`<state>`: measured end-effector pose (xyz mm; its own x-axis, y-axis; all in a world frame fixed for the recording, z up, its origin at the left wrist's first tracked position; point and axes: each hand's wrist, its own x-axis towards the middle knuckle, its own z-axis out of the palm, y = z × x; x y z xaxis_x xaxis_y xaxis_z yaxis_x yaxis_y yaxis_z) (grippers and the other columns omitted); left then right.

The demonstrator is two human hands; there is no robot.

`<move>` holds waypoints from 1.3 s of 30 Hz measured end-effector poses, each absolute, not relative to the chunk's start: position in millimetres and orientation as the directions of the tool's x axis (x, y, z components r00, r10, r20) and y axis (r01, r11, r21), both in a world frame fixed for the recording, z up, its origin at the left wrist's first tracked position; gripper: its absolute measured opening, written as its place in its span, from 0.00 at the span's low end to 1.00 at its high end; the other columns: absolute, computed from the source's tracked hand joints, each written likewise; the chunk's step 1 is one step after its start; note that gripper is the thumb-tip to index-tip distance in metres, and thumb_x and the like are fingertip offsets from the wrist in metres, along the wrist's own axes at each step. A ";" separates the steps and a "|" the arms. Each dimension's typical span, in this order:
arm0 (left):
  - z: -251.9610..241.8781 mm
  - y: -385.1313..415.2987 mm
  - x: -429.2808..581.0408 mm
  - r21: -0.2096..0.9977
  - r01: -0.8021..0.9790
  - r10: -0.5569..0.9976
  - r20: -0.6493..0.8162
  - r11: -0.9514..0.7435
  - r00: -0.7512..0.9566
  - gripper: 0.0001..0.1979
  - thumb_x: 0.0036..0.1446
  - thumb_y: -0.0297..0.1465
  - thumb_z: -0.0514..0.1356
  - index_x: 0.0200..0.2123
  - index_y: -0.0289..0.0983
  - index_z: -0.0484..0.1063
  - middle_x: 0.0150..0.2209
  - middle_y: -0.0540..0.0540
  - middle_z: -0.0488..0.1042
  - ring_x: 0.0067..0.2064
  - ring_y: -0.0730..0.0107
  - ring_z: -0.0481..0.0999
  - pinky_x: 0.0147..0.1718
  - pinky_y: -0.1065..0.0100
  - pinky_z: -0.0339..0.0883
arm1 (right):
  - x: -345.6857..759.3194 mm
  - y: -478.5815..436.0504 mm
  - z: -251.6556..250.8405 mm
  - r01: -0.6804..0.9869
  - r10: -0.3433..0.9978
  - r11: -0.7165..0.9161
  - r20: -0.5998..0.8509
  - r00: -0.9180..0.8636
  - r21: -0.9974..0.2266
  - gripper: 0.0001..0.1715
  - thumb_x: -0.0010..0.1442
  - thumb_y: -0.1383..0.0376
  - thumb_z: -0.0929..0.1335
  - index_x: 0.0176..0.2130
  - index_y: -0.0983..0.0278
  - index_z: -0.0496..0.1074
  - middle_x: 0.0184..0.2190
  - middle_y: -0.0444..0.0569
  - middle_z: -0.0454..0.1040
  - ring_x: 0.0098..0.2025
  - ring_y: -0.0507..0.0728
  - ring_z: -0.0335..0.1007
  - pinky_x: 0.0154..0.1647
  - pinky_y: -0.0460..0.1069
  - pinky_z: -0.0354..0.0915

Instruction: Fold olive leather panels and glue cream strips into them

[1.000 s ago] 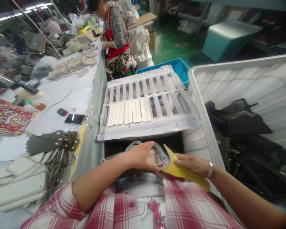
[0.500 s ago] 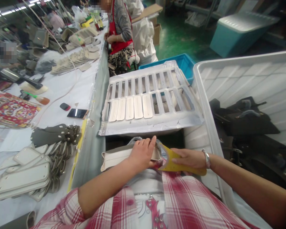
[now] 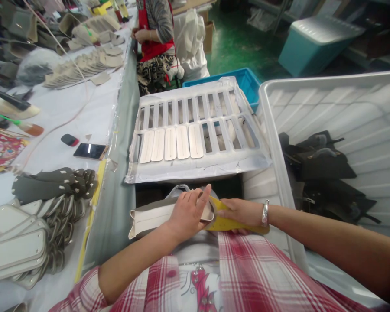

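Note:
My left hand (image 3: 188, 212) lies over the right end of a cream and grey flat leather piece (image 3: 149, 216) held in front of my chest, fingers wrapped over its edge. My right hand (image 3: 238, 210) grips a yellow flat scraper-like tool (image 3: 229, 223) and presses its tip against the same end of the leather piece. Both hands touch each other just below the white slotted rack (image 3: 195, 167), which carries several cream strips (image 3: 170, 143) in its front row.
A large white plastic bin (image 3: 312, 104) at the right holds dark bags (image 3: 321, 169). On the white table at the left lie stacked grey and cream leather pieces (image 3: 35, 216), a phone (image 3: 90, 151) and brushes. A person in a red apron (image 3: 154, 30) works at the far end. A blue crate (image 3: 247, 84) stands behind the rack.
My right hand has brought the yellow tool lower and flatter against the leather piece's end. My left hand has slid further over that end. The view has shifted slightly to the left.

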<state>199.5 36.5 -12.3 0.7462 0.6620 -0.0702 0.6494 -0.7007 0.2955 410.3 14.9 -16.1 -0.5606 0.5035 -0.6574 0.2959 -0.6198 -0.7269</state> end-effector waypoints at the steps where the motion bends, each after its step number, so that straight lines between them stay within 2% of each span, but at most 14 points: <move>1: -12.5 37.1 198.5 0.297 0.642 0.653 -0.073 -0.707 0.754 0.48 0.50 0.37 0.58 0.64 0.35 0.28 0.55 0.35 0.59 0.54 0.51 0.60 0.51 0.53 0.54 | 409.9 16.2 -15.7 0.287 0.502 -0.625 -0.655 -0.565 -0.726 0.14 0.58 0.53 0.63 0.32 0.61 0.61 0.14 0.43 0.68 0.09 0.47 0.56 0.06 0.41 0.51; 8: -12.5 40.3 191.9 0.305 0.603 0.614 -0.069 -0.737 0.786 0.47 0.50 0.36 0.58 0.64 0.33 0.30 0.55 0.33 0.57 0.55 0.50 0.59 0.51 0.52 0.54 | 405.2 28.4 -9.8 0.352 0.435 -0.638 -0.697 -0.570 -0.685 0.15 0.57 0.52 0.65 0.32 0.62 0.63 0.15 0.45 0.70 0.09 0.48 0.56 0.05 0.41 0.49; 14: -13.1 41.8 189.2 0.326 0.593 0.615 -0.041 -0.737 0.787 0.47 0.51 0.37 0.58 0.64 0.35 0.29 0.56 0.32 0.56 0.55 0.49 0.59 0.52 0.52 0.54 | 404.4 33.0 -14.0 0.339 0.424 -0.646 -0.691 -0.586 -0.684 0.15 0.57 0.52 0.64 0.31 0.61 0.63 0.14 0.44 0.69 0.10 0.49 0.57 0.07 0.43 0.53; 17: -12.1 42.9 188.5 0.326 0.593 0.615 -0.045 -0.736 0.787 0.46 0.52 0.37 0.58 0.64 0.35 0.30 0.56 0.32 0.55 0.56 0.48 0.58 0.53 0.51 0.54 | 404.0 34.3 -13.9 0.387 0.389 -0.656 -0.729 -0.563 -0.648 0.15 0.57 0.52 0.64 0.32 0.61 0.62 0.15 0.43 0.68 0.11 0.48 0.58 0.08 0.43 0.54; 27: -10.8 47.4 179.2 0.387 0.574 0.600 -0.066 -0.721 0.798 0.46 0.50 0.32 0.58 0.64 0.37 0.31 0.57 0.33 0.55 0.57 0.47 0.58 0.53 0.49 0.55 | 394.2 33.9 -19.3 0.401 0.375 -0.704 -0.786 -0.492 -0.586 0.20 0.57 0.49 0.63 0.29 0.63 0.62 0.17 0.46 0.69 0.13 0.48 0.59 0.10 0.42 0.55; 32: -10.4 44.2 168.4 0.386 0.620 0.639 -0.092 -0.684 0.763 0.48 0.47 0.31 0.61 0.64 0.35 0.33 0.59 0.32 0.53 0.60 0.48 0.54 0.56 0.49 0.51 | 381.3 24.2 -16.4 0.392 0.444 -0.720 -0.814 -0.374 -0.573 0.19 0.59 0.49 0.60 0.32 0.63 0.58 0.17 0.44 0.68 0.13 0.49 0.60 0.10 0.43 0.57; 35: -12.4 42.9 165.8 0.396 0.635 0.661 -0.087 -0.663 0.745 0.49 0.47 0.31 0.60 0.64 0.35 0.30 0.60 0.33 0.54 0.59 0.48 0.55 0.56 0.49 0.51 | 365.1 17.1 -16.0 0.379 0.535 -0.704 -0.799 -0.275 -0.601 0.18 0.60 0.50 0.59 0.33 0.63 0.57 0.15 0.43 0.66 0.12 0.51 0.61 0.09 0.44 0.57; 39: -14.5 40.5 166.7 0.398 0.629 0.669 -0.047 -0.668 0.741 0.50 0.47 0.31 0.60 0.64 0.36 0.28 0.59 0.33 0.54 0.59 0.49 0.56 0.55 0.49 0.51 | 348.5 2.8 -15.7 0.278 0.674 -0.686 -0.731 -0.105 -0.672 0.19 0.60 0.49 0.59 0.38 0.62 0.57 0.18 0.44 0.68 0.13 0.53 0.63 0.10 0.47 0.60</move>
